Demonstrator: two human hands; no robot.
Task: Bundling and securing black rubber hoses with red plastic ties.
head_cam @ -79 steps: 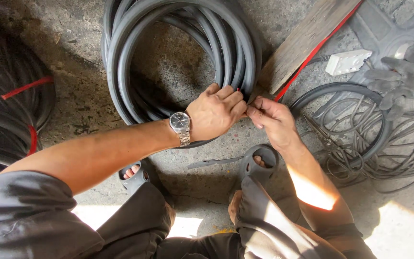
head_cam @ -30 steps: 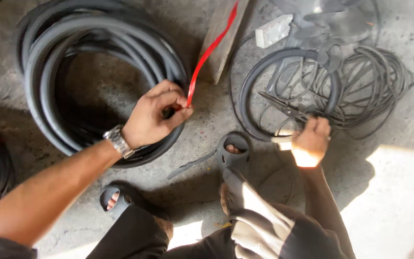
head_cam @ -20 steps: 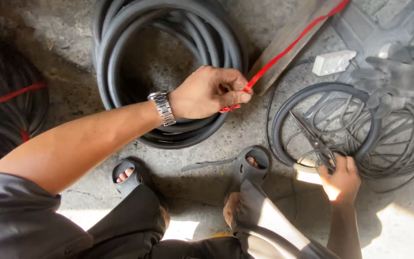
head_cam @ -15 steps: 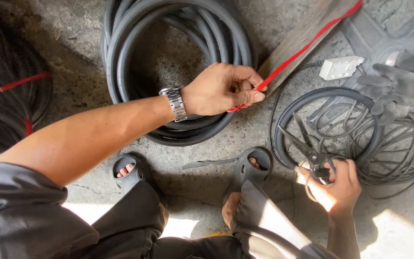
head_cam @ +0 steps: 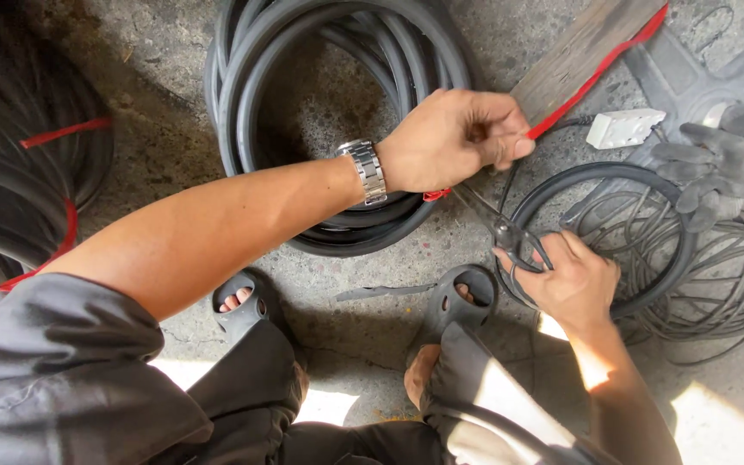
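Observation:
My left hand [head_cam: 454, 138], with a metal watch on the wrist, pinches a red strap [head_cam: 592, 79] at the edge of a coil of thick black hose [head_cam: 303, 52]. The strap runs up and right along a wooden plank [head_cam: 579, 52]. My right hand [head_cam: 566, 280] grips a pair of scissors [head_cam: 497, 224] by the handles. The blades point up toward the left hand and the strap's lower end.
A second hose coil tied with red strap [head_cam: 19, 181] lies at the left. To the right are a black ring of hose over thin grey cable loops [head_cam: 716, 258], a grey glove [head_cam: 716, 164] and a white plug box [head_cam: 623, 127]. My sandalled feet [head_cam: 467, 293] rest on the concrete floor.
My right hand picked up the scissors from the cable pile at the right and brought them in toward the strap. My left hand kept its pinch on the red strap.

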